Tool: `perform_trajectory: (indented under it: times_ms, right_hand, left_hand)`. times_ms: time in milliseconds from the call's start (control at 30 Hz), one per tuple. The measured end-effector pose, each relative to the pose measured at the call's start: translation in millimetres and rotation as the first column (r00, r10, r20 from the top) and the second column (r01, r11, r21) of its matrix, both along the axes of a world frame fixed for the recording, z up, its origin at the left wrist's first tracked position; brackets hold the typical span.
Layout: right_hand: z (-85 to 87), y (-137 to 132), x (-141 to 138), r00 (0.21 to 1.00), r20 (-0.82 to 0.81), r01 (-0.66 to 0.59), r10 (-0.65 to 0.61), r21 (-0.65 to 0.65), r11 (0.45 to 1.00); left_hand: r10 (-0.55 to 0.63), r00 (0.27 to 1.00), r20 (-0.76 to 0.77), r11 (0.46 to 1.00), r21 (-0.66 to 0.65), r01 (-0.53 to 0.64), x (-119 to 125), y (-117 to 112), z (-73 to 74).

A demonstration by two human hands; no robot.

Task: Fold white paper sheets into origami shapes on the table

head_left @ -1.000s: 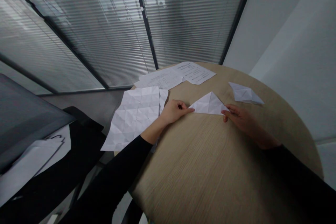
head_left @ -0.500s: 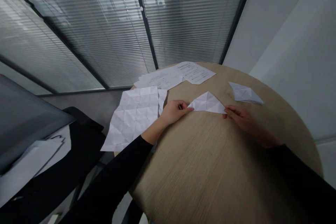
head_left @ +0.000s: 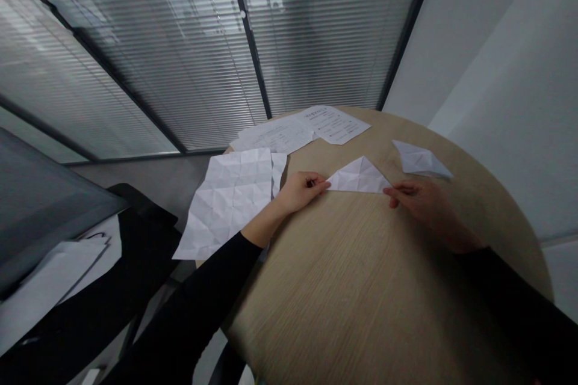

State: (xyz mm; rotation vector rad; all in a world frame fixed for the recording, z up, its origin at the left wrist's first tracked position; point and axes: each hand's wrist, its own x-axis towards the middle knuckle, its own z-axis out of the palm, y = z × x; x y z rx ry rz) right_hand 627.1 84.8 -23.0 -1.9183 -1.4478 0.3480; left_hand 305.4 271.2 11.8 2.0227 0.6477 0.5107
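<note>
A white sheet of paper folded into a triangle lies on the wooden table, its peak pointing away from me and its long straight edge toward me. My left hand pinches its left corner between thumb and fingers. At the opposite corner, my right hand grips the paper between thumb and fingertips. Creases run across the triangle's face. Beyond my right hand rests another folded white paper piece, touched by neither hand.
Creased white sheets overhang the round table's left edge, beside my left forearm. Printed papers lie at the far edge, near glass with blinds. On the left, a black chair holds more papers.
The folded triangle has shifted slightly to the right and its long edge lies straighter. My right hand's fingers have moved a little at the corner; my left hand keeps its pinch.
</note>
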Motion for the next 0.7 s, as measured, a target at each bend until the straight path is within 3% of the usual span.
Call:
perform_trajectory:
  times_ms: [167, 367, 700]
  right_hand:
    - [5.6, 2, -7, 0.998, 0.018, -0.058, 0.058, -0.009, 0.998]
    - [0.1, 4, -13, 0.996, -0.075, -0.05, 0.048, -0.03, 0.998]
    - [-5.7, 7, -9, 0.998, 0.029, -0.057, 0.054, 0.082, 0.995]
  left_hand:
    - [-0.031, 1.0, 0.003, 0.999, -0.038, 0.031, 1, 1, -1.5]
    - [0.007, 1.0, 0.012, 0.999, -0.043, -0.007, 3, -2, -3.0]
    - [0.027, 0.994, -0.103, 0.98, 0.198, -0.006, 1, -1, -2.3]
